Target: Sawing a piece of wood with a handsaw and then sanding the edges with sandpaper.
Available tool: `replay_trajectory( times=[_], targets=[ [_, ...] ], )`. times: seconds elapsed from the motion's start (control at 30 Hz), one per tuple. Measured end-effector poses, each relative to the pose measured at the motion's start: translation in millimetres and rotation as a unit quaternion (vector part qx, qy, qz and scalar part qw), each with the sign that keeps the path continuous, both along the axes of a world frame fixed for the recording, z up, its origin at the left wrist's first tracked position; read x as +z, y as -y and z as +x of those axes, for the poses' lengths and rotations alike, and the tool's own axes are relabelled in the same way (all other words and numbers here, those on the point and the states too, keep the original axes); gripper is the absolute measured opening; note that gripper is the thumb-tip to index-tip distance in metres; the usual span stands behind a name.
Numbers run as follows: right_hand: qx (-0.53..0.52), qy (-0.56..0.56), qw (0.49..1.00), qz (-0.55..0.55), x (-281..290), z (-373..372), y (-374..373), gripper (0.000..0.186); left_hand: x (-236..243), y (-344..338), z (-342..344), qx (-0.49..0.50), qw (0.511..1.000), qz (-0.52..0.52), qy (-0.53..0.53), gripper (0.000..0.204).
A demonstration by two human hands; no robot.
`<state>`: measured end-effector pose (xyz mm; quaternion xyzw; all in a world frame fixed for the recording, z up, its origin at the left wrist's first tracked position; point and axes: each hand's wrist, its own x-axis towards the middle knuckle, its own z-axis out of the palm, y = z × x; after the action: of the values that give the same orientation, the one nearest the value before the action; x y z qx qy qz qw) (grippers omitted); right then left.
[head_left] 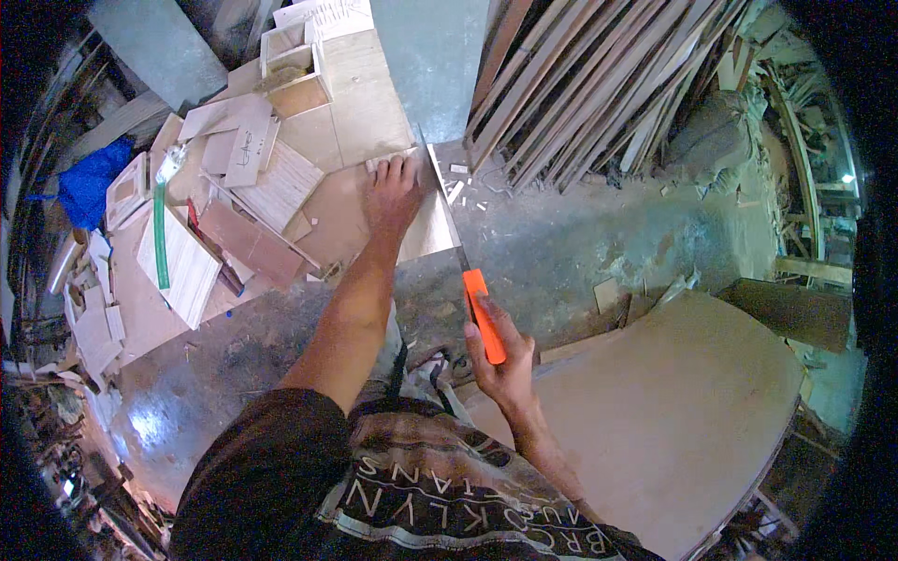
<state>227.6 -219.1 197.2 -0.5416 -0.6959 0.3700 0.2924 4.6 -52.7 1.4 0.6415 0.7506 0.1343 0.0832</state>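
Note:
My right hand (505,360) is wrapped round the orange handle of a hand saw (475,285). Its narrow blade runs away from me along the right end of the worktable (346,201), against the edge of a pale board (430,232). On that board rests my left hand (393,192), fingers spread and pressing down beside the blade, with nothing gripped. How deep the blade sits in the wood cannot be made out.
Wood offcuts (290,187), a reddish-brown panel (248,243), a green strip (161,234) and a small open wooden box (295,70) lie on the worktable. Long planks (580,84) lean at the far right. A large brown sheet (645,402) is near my right side.

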Motion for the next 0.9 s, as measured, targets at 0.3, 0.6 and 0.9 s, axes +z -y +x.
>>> replay_trajectory(
  times=[0.3,0.6,0.9],
  targets=[
    [0.003,-0.001,0.994,-0.111,33,4,8,0.044,-19,21,9,0.044,0.988,0.084,-0.118,0.055],
    [0.008,0.019,1.0,-0.008,17,-16,-36,0.045,-13,20,16,0.061,0.988,0.101,-0.095,0.054],
    [-0.006,-0.005,0.999,-0.045,55,-14,6,0.043,-7,30,-3,0.072,0.992,0.042,-0.099,0.054]
  ],
)
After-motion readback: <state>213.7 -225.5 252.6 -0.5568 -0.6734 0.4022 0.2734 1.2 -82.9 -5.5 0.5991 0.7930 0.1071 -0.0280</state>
